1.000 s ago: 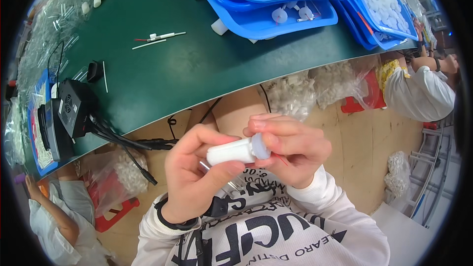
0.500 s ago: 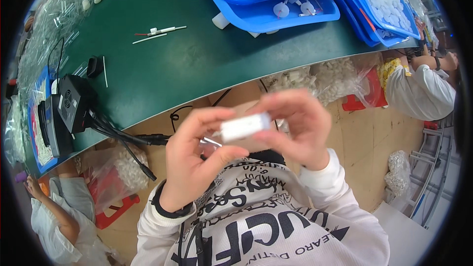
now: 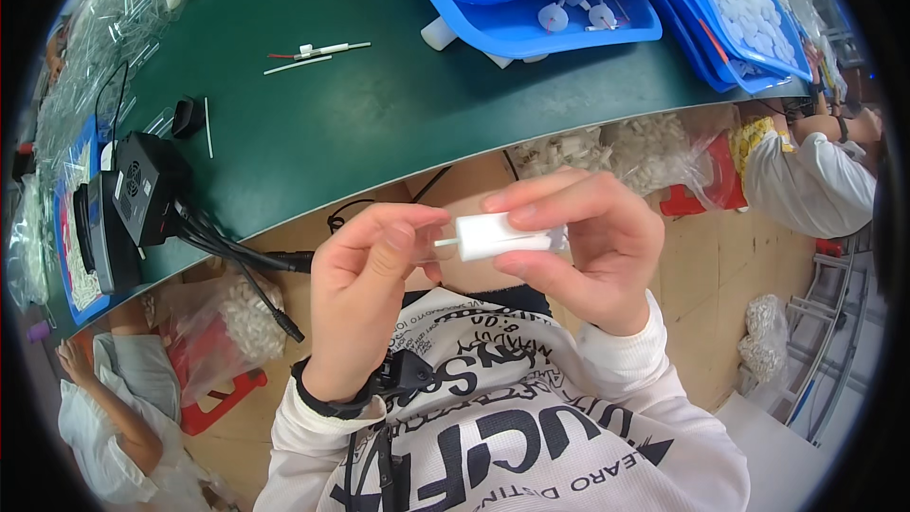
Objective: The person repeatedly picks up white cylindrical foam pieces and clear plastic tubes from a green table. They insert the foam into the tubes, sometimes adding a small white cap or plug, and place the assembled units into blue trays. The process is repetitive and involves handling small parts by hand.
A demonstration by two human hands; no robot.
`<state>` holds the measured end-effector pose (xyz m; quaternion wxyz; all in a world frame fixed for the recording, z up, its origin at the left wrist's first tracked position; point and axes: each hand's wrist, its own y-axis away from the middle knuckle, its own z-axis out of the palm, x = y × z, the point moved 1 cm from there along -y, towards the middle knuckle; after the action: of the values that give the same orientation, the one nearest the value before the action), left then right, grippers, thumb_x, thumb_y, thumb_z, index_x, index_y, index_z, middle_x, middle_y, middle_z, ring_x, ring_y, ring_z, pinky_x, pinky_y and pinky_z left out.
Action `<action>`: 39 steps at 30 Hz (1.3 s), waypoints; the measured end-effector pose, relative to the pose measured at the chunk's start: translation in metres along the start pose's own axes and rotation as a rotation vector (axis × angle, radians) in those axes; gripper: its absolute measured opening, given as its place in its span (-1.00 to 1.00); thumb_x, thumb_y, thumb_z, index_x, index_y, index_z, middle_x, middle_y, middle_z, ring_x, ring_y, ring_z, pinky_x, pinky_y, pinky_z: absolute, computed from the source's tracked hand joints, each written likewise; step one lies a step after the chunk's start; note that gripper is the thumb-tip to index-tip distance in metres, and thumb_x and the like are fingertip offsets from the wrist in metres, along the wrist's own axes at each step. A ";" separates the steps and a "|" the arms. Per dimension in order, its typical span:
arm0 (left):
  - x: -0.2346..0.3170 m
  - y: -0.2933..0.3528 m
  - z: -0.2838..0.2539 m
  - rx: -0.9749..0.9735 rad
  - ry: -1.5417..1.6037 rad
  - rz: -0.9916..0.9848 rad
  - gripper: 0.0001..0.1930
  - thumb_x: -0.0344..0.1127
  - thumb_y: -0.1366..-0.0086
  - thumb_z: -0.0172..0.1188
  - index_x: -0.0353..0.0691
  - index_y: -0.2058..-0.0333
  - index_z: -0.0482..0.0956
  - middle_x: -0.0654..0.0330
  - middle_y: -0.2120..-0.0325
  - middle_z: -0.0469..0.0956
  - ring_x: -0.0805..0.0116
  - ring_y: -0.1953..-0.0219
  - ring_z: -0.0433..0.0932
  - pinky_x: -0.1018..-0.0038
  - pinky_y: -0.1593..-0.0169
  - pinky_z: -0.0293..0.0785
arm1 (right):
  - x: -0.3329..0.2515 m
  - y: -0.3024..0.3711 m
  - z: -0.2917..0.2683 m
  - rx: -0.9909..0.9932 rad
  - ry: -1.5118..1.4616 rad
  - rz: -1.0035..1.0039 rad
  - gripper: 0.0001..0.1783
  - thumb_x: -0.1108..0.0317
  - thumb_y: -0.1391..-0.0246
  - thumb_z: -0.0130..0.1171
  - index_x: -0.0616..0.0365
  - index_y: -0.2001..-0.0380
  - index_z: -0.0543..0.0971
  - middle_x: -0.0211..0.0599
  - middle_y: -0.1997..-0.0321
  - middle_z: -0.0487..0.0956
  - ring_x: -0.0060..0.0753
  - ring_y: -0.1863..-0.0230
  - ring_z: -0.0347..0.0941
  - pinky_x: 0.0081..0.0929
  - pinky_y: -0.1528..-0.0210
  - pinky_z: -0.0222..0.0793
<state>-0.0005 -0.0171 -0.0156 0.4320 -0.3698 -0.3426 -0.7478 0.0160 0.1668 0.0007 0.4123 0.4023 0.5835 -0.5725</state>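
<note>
Over my lap, my right hand [image 3: 592, 251] grips a white cylinder [image 3: 479, 235] between thumb and fingers. The cylinder lies roughly level, and a thin white rod [image 3: 445, 243] sticks out of its left end. Something clear or whitish shows at its right end, partly covered by my fingers. Close to the rod's tip is my left hand [image 3: 365, 265], with thumb and fingers curled together. What sits between those fingers is mostly hidden and cannot be made out.
On the green table [image 3: 379, 114] lie thin white rods [image 3: 299, 64] and a small white piece with a red wire. Stacked blue trays [image 3: 550, 38] hold white discs. A black device [image 3: 152, 180] with cables stands left, near clear tubes [image 3: 76, 66]. Other people sit at both sides.
My left hand has drawn back left from the cylinder, its thumb now raised toward the index finger. The cylinder has shifted slightly right in my right hand, and its rod shows clearly.
</note>
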 end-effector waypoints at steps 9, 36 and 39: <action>-0.003 0.002 -0.003 -0.027 0.203 -0.121 -0.64 -0.18 -0.33 -0.03 -0.43 0.13 0.45 0.17 0.37 0.49 0.55 0.46 0.35 0.57 0.40 0.39 | 0.010 -0.002 -0.003 -0.100 0.024 0.037 -0.78 0.50 0.19 0.31 0.26 0.40 0.54 -0.16 0.32 0.61 -0.40 0.31 0.55 -0.56 0.25 0.41; 0.007 0.020 0.007 0.066 -0.657 0.313 -0.64 -0.67 0.13 0.31 -0.43 0.26 0.53 0.05 0.31 0.50 0.35 0.29 0.52 0.56 0.22 0.46 | -0.008 0.006 -0.015 -0.012 -0.135 0.347 -0.71 0.55 0.29 0.35 0.35 0.36 0.59 -0.10 0.36 0.62 -0.33 0.33 0.57 -0.48 0.24 0.46; 0.001 0.018 0.006 0.060 -0.737 0.463 -0.63 -0.57 0.12 0.36 -0.38 0.25 0.56 0.08 0.40 0.54 0.36 0.39 0.57 0.57 0.35 0.48 | -0.003 0.016 -0.019 -0.134 0.059 0.306 -0.64 0.60 0.28 0.30 0.36 0.27 0.58 -0.06 0.30 0.61 -0.31 0.29 0.57 -0.50 0.23 0.47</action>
<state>0.0168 -0.0189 -0.0085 0.4477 -0.6663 -0.4036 -0.4391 0.0317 0.1864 -0.0018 0.5034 0.4748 0.5641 -0.4505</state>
